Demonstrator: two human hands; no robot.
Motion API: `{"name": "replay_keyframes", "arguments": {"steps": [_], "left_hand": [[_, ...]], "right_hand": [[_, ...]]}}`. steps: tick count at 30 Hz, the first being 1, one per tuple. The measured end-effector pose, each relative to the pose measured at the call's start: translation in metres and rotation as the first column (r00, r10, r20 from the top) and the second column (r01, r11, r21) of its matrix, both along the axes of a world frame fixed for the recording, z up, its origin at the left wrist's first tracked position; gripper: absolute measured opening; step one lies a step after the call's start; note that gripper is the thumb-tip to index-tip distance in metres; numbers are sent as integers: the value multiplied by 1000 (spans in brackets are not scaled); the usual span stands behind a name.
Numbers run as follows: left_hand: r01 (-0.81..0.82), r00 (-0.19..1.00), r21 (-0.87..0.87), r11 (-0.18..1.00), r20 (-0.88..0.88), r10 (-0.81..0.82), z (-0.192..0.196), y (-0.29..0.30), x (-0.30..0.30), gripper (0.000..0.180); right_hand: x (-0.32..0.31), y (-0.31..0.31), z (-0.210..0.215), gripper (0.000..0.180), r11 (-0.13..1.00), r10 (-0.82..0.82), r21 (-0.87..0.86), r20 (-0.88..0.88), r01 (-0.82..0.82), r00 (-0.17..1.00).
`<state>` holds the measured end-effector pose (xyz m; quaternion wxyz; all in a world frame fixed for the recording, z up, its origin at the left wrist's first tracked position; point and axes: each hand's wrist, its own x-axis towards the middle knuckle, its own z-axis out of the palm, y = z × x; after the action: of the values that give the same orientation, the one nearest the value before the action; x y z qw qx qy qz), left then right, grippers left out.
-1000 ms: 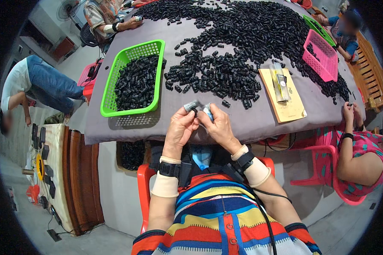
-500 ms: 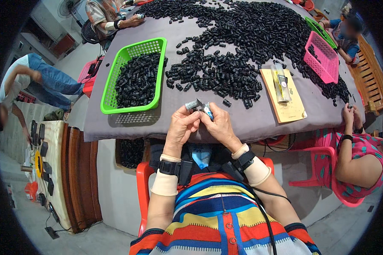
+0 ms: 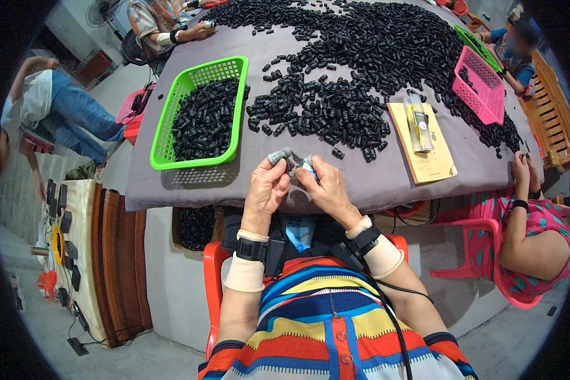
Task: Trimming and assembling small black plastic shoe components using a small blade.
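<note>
Both hands meet just above the near edge of the grey-covered table. My left hand (image 3: 266, 190) is closed, with thumb and finger pinching a small black cylindrical piece (image 3: 290, 165); a silvery-grey wrap covers one fingertip. Close beside it, my right hand (image 3: 327, 188) is closed around a small tool with a blue-and-white wrapped grip (image 3: 309, 167). The fingers hide most of this tool, and its tip is hard to make out against the black piece. Beyond my hands lies a loose spread of black cylindrical pieces (image 3: 335, 111).
A green basket (image 3: 242, 114) of black pieces stands at left. To the right are a yellow notebook (image 3: 440, 166) with a clear case (image 3: 419, 126) on it and a pink basket (image 3: 487, 104). Other people sit around the table; one person stands at far left.
My left hand has turned slightly and its wrapped fingertip has shifted. The tool's dark pointed tip, visible earlier, no longer stands out. At far left the standing person has moved an arm upward.
</note>
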<state>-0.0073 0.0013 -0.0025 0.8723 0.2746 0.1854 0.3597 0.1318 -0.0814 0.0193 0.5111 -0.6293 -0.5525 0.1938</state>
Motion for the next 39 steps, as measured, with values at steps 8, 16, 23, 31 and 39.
{"name": "replay_keyframes", "arguments": {"steps": [8,16,23,31,39], "left_hand": [[-59,997,-34,998,-46,57,3,-4,8,20],[-48,998,-28,998,-50,47,0,-3,5,23],[-31,998,-21,999,-50,30,5,-6,4,22],[0,1000,33,999,-27,1,4,-6,5,23],[-41,995,11,999,-88,42,4,-6,6,23]], "right_hand": [[-3,-3,0,22,994,62,81,119,-71,991],[-6,-3,3,20,995,44,84,100,-52,994],[-6,-3,3,22,995,46,81,96,-54,994],[-6,-2,4,22,995,32,86,107,-41,994],[-5,-2,3,21,996,40,72,114,-48,993]]}}
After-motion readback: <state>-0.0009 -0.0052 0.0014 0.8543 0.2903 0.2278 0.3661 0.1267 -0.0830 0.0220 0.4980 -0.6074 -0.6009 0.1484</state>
